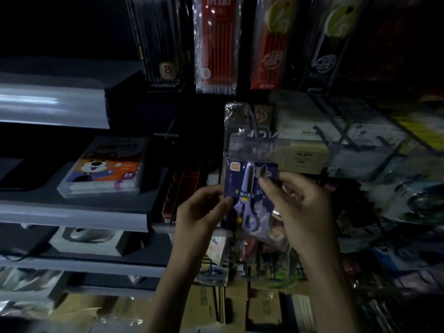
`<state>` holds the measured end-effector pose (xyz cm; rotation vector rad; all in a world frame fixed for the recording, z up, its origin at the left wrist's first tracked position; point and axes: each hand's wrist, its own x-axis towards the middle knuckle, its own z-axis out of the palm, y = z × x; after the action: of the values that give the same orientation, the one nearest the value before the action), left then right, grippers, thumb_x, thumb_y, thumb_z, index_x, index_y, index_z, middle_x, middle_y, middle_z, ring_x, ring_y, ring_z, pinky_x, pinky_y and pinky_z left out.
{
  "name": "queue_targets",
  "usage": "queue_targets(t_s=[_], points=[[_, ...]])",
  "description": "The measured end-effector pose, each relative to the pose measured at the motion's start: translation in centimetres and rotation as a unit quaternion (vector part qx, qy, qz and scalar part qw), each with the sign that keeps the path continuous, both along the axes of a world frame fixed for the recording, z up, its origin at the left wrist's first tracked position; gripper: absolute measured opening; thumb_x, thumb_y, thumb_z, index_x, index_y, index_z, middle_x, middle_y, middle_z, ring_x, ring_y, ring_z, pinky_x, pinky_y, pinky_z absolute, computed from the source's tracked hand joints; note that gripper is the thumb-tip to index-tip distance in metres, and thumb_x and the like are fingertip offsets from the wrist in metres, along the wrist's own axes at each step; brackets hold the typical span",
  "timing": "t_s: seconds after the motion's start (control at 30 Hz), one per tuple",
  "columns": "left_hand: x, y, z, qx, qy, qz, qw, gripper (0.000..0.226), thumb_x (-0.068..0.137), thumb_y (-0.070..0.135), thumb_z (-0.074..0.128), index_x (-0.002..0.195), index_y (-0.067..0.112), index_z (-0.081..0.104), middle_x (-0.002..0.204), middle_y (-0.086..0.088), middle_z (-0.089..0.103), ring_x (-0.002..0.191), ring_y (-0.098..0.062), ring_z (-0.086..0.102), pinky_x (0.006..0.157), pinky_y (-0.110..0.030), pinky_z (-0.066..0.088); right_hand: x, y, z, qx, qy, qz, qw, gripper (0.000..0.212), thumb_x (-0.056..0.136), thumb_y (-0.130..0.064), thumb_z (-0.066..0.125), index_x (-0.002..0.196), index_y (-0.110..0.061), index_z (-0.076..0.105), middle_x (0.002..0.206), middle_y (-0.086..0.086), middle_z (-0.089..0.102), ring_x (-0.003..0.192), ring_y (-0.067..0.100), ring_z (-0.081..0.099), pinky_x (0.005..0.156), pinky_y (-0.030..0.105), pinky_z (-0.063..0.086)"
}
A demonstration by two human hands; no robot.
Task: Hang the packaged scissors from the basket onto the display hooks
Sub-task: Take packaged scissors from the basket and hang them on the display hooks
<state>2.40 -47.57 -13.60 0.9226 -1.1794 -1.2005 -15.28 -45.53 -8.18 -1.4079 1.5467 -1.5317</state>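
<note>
A pack of purple scissors point(249, 188) on a dark blue card in clear plastic is held up in front of the display. My left hand point(204, 210) pinches its left edge with thumb and fingers. My right hand point(300, 205) pinches its right side near the top. The pack's clear top flap point(254, 146) reaches up to a dark display hook point(254, 121) that sticks out of the rack; whether the flap is on the hook is unclear. The basket is out of view.
Packs of pencils point(216, 44) hang above. Grey shelves on the left carry a box of markers point(105, 169). More hooks and hanging packs point(348, 140) crowd the right. Cardboard boxes point(240, 308) stand below. The scene is dim.
</note>
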Motion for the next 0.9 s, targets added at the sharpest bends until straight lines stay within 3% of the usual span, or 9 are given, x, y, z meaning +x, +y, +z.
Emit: queue_targets(t_s=[0.1, 0.27, 0.5, 0.63, 0.77, 0.9], points=[[-0.1, 0.1, -0.1, 0.005, 0.01, 0.006, 1.0, 0.017, 0.096, 0.007, 0.071, 0.112, 0.01, 0.075, 0.102, -0.017, 0.075, 0.096, -0.03, 0.074, 0.082, -0.034, 0.06, -0.7, 0.5, -1.4, 0.043, 0.017, -0.022, 0.999, 0.011, 0.087, -0.037, 0.079, 0.097, -0.035, 0.075, 0.089, -0.024, 0.074, 0.084, -0.001, 0.071, 0.074, 0.035, 0.06], [-0.9, -0.1, -0.4, 0.014, 0.007, 0.054, 0.998, 0.011, 0.09, 0.009, 0.079, 0.098, 0.009, 0.072, 0.086, -0.005, 0.072, 0.076, -0.012, 0.067, 0.071, -0.022, 0.054, -1.2, 0.3, -3.6, 0.076, 0.063, -0.023, 0.995, 0.015, 0.086, -0.043, 0.077, 0.088, -0.028, 0.076, 0.084, -0.011, 0.076, 0.078, 0.01, 0.072, 0.074, 0.048, 0.06], [-0.9, 0.3, -0.7, -0.008, -0.078, 0.064, 0.995, 0.011, 0.092, 0.016, 0.077, 0.102, 0.015, 0.074, 0.09, 0.003, 0.079, 0.084, -0.008, 0.076, 0.072, -0.018, 0.057, -0.9, -0.1, -5.1, 0.086, 0.072, -0.02, 0.993, 0.019, 0.088, -0.042, 0.075, 0.077, -0.028, 0.07, 0.073, -0.008, 0.07, 0.068, 0.009, 0.067, 0.067, 0.04, 0.054], [-0.6, 0.1, -1.7, 0.002, -0.123, 0.074, 0.99, 0.01, 0.092, 0.019, 0.079, 0.1, 0.024, 0.076, 0.093, 0.009, 0.08, 0.089, -0.008, 0.076, 0.074, -0.02, 0.058, -0.2, 0.1, -5.5, 0.107, 0.086, -0.022, 0.99, 0.017, 0.09, -0.043, 0.075, 0.081, -0.029, 0.072, 0.07, -0.012, 0.069, 0.065, 0.0, 0.064, 0.052, 0.016, 0.042], [-0.7, -0.5, -2.1, -0.002, -0.143, 0.1, 0.985, 0.008, 0.092, 0.023, 0.079, 0.099, 0.025, 0.077, 0.093, 0.01, 0.079, 0.088, -0.006, 0.075, 0.073, -0.022, 0.058, 0.3, -0.5, -5.8, 0.12, 0.098, -0.044, 0.987, 0.019, 0.089, -0.052, 0.073, 0.086, -0.034, 0.072, 0.074, -0.015, 0.072, 0.066, -0.002, 0.067, 0.055, 0.024, 0.05], [-1.2, -1.1, -1.4, -0.015, -0.113, 0.105, 0.988, 0.008, 0.093, 0.017, 0.077, 0.101, 0.019, 0.078, 0.092, 0.008, 0.08, 0.084, -0.005, 0.075, 0.07, -0.017, 0.055, 0.3, -1.7, -5.3, 0.095, 0.086, -0.067, 0.989, 0.016, 0.089, -0.047, 0.075, 0.088, -0.031, 0.073, 0.077, -0.014, 0.073, 0.069, 0.002, 0.069, 0.058, 0.03, 0.054]])
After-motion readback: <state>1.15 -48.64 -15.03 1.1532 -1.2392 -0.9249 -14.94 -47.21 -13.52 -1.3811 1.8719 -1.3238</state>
